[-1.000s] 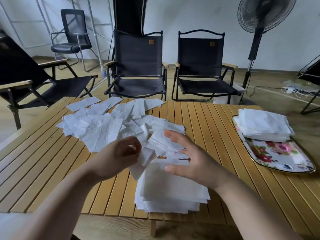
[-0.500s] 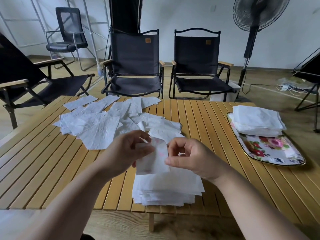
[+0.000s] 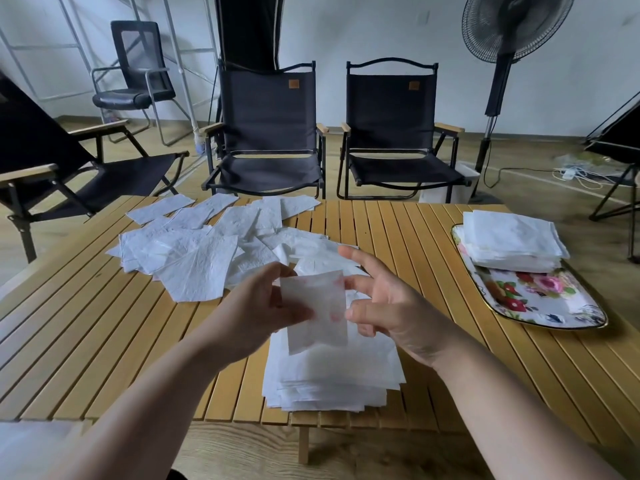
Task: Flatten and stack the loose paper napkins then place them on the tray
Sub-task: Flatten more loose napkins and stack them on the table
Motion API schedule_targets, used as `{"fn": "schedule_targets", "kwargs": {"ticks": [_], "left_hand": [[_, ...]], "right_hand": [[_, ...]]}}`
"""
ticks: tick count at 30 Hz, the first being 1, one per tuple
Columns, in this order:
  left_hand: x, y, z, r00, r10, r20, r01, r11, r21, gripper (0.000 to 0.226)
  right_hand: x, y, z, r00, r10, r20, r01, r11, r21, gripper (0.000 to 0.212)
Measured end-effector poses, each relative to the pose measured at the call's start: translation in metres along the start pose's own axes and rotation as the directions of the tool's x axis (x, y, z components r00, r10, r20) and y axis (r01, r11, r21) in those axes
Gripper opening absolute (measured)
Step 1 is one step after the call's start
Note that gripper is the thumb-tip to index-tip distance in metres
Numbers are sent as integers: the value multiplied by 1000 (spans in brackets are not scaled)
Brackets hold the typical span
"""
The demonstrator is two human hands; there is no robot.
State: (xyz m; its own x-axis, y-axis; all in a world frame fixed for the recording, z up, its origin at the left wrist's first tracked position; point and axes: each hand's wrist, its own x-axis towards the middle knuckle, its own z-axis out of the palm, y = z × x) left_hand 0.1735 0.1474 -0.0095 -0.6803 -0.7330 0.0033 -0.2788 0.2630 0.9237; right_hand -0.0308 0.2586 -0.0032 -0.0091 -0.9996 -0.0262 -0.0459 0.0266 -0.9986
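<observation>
— What did the left hand [image 3: 258, 308] hold?
— A single napkin [image 3: 313, 311], pinched at its left edge above the near stack [image 3: 332, 375]. The right hand [image 3: 388, 303] hovered beside it, fingers spread.
— And the rest?
— Loose napkins [image 3: 207, 244] lay scattered across the slatted table [image 3: 104, 341]; the floral tray [image 3: 540, 299] carried another stack [image 3: 512, 240].

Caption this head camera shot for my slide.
Left hand holds one napkin above the near stack; right hand open.

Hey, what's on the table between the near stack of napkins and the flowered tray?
Nothing: in the head view only bare table slats lie between the near stack and the tray.
</observation>
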Motion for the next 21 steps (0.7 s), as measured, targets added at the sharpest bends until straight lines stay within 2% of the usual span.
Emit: {"fn": "schedule_targets", "kwargs": {"ticks": [4,7,9,12,14,16,18,21], "left_hand": [[-2,4,1,998,39,-46,-37,998,48,9],[-4,7,-1,999,33,-19,-32,998,49,10],[-5,9,0,1000,20,4,-20,1000,-19,10],[-4,9,2,1000,-21,-17,20,997,-81,23],[-4,9,3,999,-38,-36,36,997,-71,33],[-3,8,2,996,-62,-57,59,997,-45,33],[-2,6,1,993,-78,-87,74,996,-45,29],[-2,6,-1,992,-87,-95,80,994,-80,27]], "right_hand": [[-1,-2,0,1000,9,-14,-10,991,-133,53],[-3,-3,-3,1000,29,5,-28,982,-188,32],[-5,-3,-3,999,21,25,-15,974,-226,21],[-5,-2,-2,998,-5,67,15,989,-149,19],[-5,-1,-2,996,-18,90,27,995,-92,20],[-4,-1,-1,995,-6,99,14,996,-86,26],[-2,1,-1,998,18,62,-11,993,-116,29],[3,6,-6,997,23,-70,-33,989,-142,8]]}}
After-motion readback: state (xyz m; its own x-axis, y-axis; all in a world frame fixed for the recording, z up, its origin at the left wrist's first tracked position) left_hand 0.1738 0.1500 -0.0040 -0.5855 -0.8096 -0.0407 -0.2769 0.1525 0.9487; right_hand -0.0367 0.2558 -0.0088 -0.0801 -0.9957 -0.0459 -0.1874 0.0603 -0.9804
